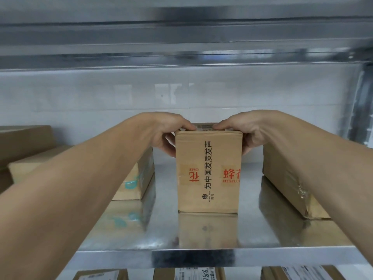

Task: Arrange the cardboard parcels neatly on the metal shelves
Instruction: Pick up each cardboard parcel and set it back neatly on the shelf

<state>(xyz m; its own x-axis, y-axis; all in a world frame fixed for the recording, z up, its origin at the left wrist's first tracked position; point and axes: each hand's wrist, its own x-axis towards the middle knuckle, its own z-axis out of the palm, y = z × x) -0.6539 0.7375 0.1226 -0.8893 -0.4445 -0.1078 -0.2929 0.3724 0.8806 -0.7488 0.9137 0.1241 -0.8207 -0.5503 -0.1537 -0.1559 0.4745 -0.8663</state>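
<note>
An upright cardboard parcel [207,172] with black and red printed characters stands in the middle of the shiny metal shelf [201,231]. My left hand [167,134] grips its upper left corner, thumb on the top edge and fingers down the left side. My right hand [242,134] grips the upper right corner the same way. A flat parcel [137,178] with teal marks lies to the left, partly hidden by my left forearm. Another taped parcel [286,184] lies to the right under my right forearm.
More brown boxes [24,146] are stacked at the far left. The shelf above [181,47] hangs low over the parcels. A white wall stands behind. Labelled parcels [197,273] sit on the shelf below. A metal upright [363,102] stands at the right.
</note>
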